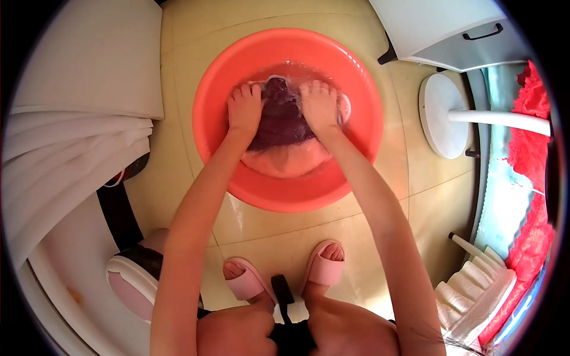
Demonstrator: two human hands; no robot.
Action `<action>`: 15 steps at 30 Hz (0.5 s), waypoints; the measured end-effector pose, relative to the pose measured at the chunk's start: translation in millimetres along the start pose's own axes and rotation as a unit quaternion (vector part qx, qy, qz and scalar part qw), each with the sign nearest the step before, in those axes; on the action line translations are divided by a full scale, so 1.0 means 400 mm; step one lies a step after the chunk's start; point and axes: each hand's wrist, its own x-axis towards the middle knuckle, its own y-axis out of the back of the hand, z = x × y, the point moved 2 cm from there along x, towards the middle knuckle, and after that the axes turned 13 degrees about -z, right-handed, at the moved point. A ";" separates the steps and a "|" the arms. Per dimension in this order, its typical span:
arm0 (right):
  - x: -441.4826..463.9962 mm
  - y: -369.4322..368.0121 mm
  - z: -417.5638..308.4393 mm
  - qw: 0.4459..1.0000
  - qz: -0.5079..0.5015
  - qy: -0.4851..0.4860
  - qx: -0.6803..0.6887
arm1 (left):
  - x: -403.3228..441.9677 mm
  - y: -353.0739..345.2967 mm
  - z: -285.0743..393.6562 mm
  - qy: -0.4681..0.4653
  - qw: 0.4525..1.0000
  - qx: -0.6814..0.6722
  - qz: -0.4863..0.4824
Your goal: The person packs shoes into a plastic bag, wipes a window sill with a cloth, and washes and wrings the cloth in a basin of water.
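Observation:
A coral-red plastic basin [285,199] stands on the floor with water in it. Soaking in the water is a dark purple cloth [282,121], wet and bunched up. My left hand [244,110] is at the cloth's left side, fingers curled onto it at the water. On the opposite side, my right hand [320,104] grips the cloth in the same way, thumb inward. The fingertips are partly hidden by water and fabric. A small white curved piece [345,108] shows beside my right hand; its kind is unclear.
A white cabinet with a dark handle [483,32] stands at upper right, above a round white base with a pole [444,115]. Red lace fabric [528,142] hangs at the right. Pale draped cloth [71,148] is at the left. Pink slippers [325,270] are on my feet.

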 end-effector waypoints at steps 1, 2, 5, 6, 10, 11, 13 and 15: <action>-0.001 -0.018 -0.006 0.998 0.002 -0.056 -0.004 | 0.006 0.002 0.003 0.019 1.000 0.014 0.015; -0.003 -0.046 -0.007 0.994 0.004 -0.112 -0.007 | 0.008 0.010 0.010 0.038 0.998 0.029 0.030; -0.017 -0.032 0.014 0.997 0.019 0.063 -0.048 | -0.007 -0.022 0.026 0.000 0.997 0.054 0.051; -0.020 -0.013 0.017 0.991 0.015 0.116 -0.065 | -0.003 -0.039 0.021 -0.017 0.998 0.031 0.047; -0.018 -0.003 0.037 0.972 -0.009 -0.120 0.202 | 0.003 0.022 -0.005 0.002 0.974 -0.210 0.082; -0.021 0.018 0.048 0.967 -0.042 -0.097 0.231 | -0.006 0.050 -0.009 0.002 0.974 -0.209 0.082; -0.033 0.068 0.070 0.963 0.017 -0.091 0.254 | -0.019 0.125 -0.026 -0.048 0.935 -0.295 0.191; -0.053 0.125 0.097 0.940 0.117 -0.081 0.311 | -0.021 0.178 -0.067 -0.063 0.903 -0.361 0.225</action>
